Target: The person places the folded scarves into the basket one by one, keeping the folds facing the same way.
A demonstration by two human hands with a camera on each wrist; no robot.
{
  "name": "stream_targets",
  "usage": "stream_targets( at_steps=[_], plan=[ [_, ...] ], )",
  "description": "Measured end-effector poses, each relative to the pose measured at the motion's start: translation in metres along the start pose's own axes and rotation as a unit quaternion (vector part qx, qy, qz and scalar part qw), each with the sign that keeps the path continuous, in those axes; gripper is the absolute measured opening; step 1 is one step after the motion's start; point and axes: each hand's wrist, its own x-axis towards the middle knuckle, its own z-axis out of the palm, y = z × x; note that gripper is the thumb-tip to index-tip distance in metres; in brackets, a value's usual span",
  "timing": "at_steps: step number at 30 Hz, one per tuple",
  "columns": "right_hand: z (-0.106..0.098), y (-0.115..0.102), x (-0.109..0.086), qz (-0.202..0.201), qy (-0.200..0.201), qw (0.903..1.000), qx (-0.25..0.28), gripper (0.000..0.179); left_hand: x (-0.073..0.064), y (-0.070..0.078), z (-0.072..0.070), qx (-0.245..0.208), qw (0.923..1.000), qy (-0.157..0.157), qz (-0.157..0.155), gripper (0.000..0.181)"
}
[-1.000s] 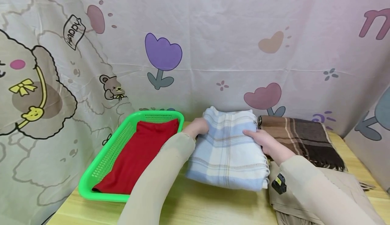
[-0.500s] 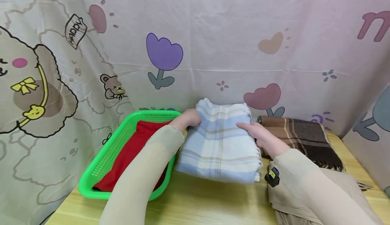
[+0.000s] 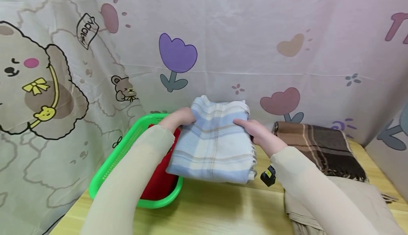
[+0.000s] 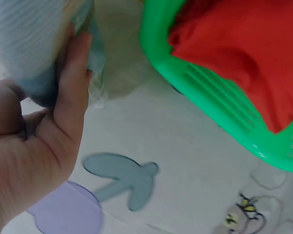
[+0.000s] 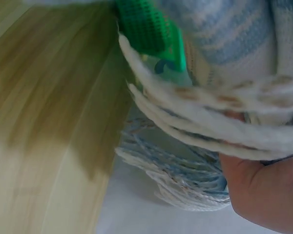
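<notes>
A folded blue-and-white plaid scarf (image 3: 213,139) with fringed ends hangs above the table in the head view, its lower left corner overlapping the green basket's edge. My left hand (image 3: 183,117) grips its left side, thumb on one face and fingers on the other in the left wrist view. At the opposite side my right hand (image 3: 256,130) holds the fringed edge, thumb on top and fingers underneath. The green plastic basket (image 3: 92,185) stands on the left with a folded red cloth (image 3: 160,182) inside, partly hidden by my left sleeve and the scarf.
On the right of the wooden table (image 3: 220,213) lies a folded brown plaid scarf (image 3: 318,146) with dark fringe. A folded beige cloth (image 3: 344,199) is in front of it, partly under my right sleeve. A printed curtain (image 3: 229,44) closes off the back.
Both hands have carried the plaid scarf leftward and slightly up, from beside the basket to over its right edge. The brown scarf and beige cloth stay in place.
</notes>
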Motion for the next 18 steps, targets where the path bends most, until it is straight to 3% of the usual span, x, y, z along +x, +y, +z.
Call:
stream_targets(
  at_steps=[2, 3, 6, 10, 13, 15, 18],
  plan=[
    [0.008, -0.005, 0.002, 0.004, 0.000, 0.9997, 0.023, 0.060, -0.021, 0.002, -0.012, -0.024, 0.9995, -0.010, -0.016, 0.030],
    [0.012, -0.007, 0.003, 0.006, -0.001, 0.9994, 0.034, 0.059, -0.025, -0.002, -0.015, -0.032, 0.9994, -0.008, -0.008, 0.029],
    [0.025, -0.015, 0.005, 0.009, 0.003, 0.9984, 0.056, 0.057, -0.030, -0.015, -0.020, -0.045, 0.9989, -0.007, -0.012, 0.029],
    [0.048, -0.021, 0.009, 0.005, 0.003, 0.9975, 0.071, 0.056, -0.037, -0.029, -0.028, -0.021, 0.9992, -0.006, -0.033, 0.031],
    [0.068, -0.023, 0.013, -0.005, -0.005, 0.9961, 0.088, 0.054, -0.024, -0.054, -0.030, 0.020, 0.9994, 0.005, -0.027, 0.031],
    [0.084, -0.023, 0.016, -0.014, -0.012, 0.9957, 0.091, 0.051, -0.002, -0.085, -0.025, 0.045, 0.9985, 0.030, -0.004, 0.030],
    [0.107, -0.022, 0.018, -0.027, -0.017, 0.9966, 0.075, 0.047, 0.026, -0.128, -0.020, 0.068, 0.9972, 0.031, -0.009, 0.030]
  ],
)
